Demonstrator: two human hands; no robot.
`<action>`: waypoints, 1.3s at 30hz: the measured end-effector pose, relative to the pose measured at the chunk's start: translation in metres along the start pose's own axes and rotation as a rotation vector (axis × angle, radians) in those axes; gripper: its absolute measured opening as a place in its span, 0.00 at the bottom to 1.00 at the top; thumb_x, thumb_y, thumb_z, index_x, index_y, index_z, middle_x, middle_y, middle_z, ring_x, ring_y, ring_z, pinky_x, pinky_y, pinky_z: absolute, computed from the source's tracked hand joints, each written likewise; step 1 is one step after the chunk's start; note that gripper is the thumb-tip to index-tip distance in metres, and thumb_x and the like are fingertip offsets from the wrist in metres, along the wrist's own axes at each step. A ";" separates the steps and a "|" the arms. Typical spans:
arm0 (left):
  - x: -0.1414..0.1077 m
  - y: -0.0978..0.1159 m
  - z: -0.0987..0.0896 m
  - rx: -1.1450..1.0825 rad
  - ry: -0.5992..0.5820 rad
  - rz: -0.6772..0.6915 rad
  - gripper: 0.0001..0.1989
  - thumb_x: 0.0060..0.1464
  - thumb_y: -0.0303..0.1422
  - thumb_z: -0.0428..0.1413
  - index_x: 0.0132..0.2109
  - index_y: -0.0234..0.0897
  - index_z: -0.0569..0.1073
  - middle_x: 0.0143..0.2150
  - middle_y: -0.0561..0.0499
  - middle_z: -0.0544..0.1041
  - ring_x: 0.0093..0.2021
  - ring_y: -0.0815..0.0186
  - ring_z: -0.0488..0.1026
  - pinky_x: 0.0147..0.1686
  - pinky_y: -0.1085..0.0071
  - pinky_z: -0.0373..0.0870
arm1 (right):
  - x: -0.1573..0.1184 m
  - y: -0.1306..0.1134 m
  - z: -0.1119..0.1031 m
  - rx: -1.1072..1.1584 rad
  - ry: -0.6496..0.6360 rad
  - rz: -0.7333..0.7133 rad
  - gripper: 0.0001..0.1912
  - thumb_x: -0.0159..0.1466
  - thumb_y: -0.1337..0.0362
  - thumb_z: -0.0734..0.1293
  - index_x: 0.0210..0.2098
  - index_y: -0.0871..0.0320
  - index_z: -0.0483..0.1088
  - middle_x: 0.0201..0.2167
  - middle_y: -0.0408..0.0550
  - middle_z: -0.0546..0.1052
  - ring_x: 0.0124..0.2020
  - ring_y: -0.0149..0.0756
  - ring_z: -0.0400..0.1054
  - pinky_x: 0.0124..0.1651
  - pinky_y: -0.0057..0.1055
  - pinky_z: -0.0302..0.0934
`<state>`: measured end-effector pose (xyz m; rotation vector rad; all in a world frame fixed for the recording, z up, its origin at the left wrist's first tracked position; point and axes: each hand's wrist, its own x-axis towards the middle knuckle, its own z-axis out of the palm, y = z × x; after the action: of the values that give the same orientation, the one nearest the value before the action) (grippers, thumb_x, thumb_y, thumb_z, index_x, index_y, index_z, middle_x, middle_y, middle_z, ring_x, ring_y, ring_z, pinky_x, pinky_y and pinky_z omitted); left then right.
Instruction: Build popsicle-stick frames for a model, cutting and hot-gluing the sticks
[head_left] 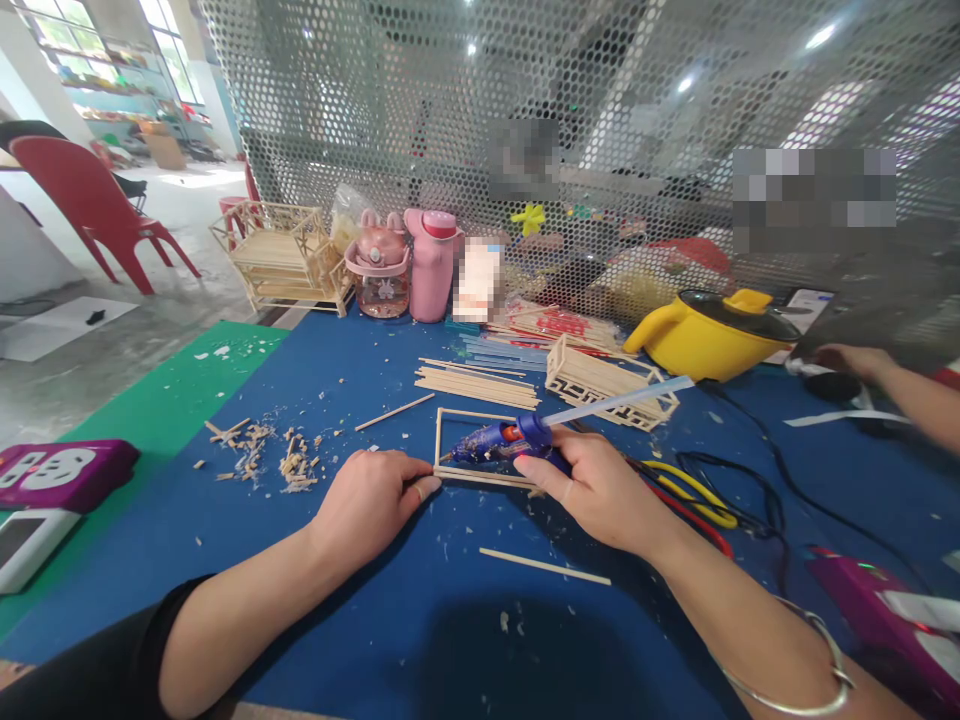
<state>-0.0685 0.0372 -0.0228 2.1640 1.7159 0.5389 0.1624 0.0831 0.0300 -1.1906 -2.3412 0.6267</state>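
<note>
My right hand (600, 485) is wrapped round a blue glue gun (491, 441), whose nozzle points left at a corner of a small wooden stick frame (439, 435). A long translucent glue stick (622, 398) juts from the gun's back. At that same corner, my left hand (375, 498) pinches the end of the frame's near sticks between thumb and finger. The gun and my right hand hide the frame's right part. One loose stick (545, 566) lies in front of the frame, and another stick (395, 412) lies behind my left hand.
Wood scraps (298, 460) litter the left. Behind lie a stick bundle (476, 385), clear glue sticks (506, 352) and a small wooden model (611, 385). A yellow pot (712, 335), pliers (694, 495) and black cables stand or lie right. Another person's hand (855, 362) reaches in there.
</note>
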 end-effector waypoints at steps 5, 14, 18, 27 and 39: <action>0.000 -0.001 0.000 0.005 -0.005 0.000 0.15 0.58 0.38 0.49 0.42 0.41 0.79 0.36 0.49 0.81 0.35 0.60 0.77 0.34 0.69 0.69 | 0.001 -0.002 0.000 -0.005 -0.013 0.015 0.16 0.63 0.57 0.62 0.46 0.55 0.73 0.45 0.48 0.78 0.47 0.46 0.71 0.52 0.41 0.63; -0.001 0.000 0.000 -0.004 -0.012 -0.013 0.15 0.58 0.38 0.49 0.42 0.41 0.79 0.37 0.49 0.81 0.35 0.61 0.77 0.34 0.70 0.69 | 0.002 -0.002 0.000 -0.008 -0.016 0.017 0.16 0.63 0.57 0.62 0.46 0.56 0.73 0.44 0.49 0.78 0.45 0.46 0.72 0.49 0.39 0.64; -0.001 -0.001 0.001 -0.008 -0.006 -0.003 0.14 0.58 0.38 0.49 0.42 0.42 0.79 0.36 0.49 0.81 0.35 0.60 0.77 0.34 0.69 0.69 | 0.003 -0.002 0.000 -0.020 -0.012 0.022 0.16 0.64 0.57 0.61 0.46 0.56 0.73 0.44 0.48 0.78 0.46 0.46 0.72 0.49 0.38 0.63; -0.001 0.001 -0.001 -0.013 -0.015 -0.007 0.14 0.58 0.38 0.49 0.42 0.42 0.79 0.37 0.50 0.81 0.34 0.61 0.77 0.32 0.70 0.67 | 0.001 -0.003 0.000 -0.040 -0.018 0.041 0.15 0.64 0.56 0.61 0.44 0.56 0.73 0.42 0.48 0.79 0.44 0.45 0.72 0.46 0.37 0.63; -0.001 0.001 -0.001 -0.025 -0.024 -0.031 0.14 0.58 0.38 0.49 0.42 0.42 0.79 0.38 0.51 0.81 0.36 0.60 0.77 0.34 0.69 0.67 | 0.001 -0.003 0.000 -0.009 0.011 0.021 0.15 0.64 0.57 0.61 0.44 0.56 0.73 0.42 0.48 0.79 0.43 0.43 0.72 0.46 0.36 0.63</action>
<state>-0.0682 0.0360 -0.0216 2.1140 1.7184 0.5214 0.1603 0.0827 0.0319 -1.2206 -2.3277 0.6155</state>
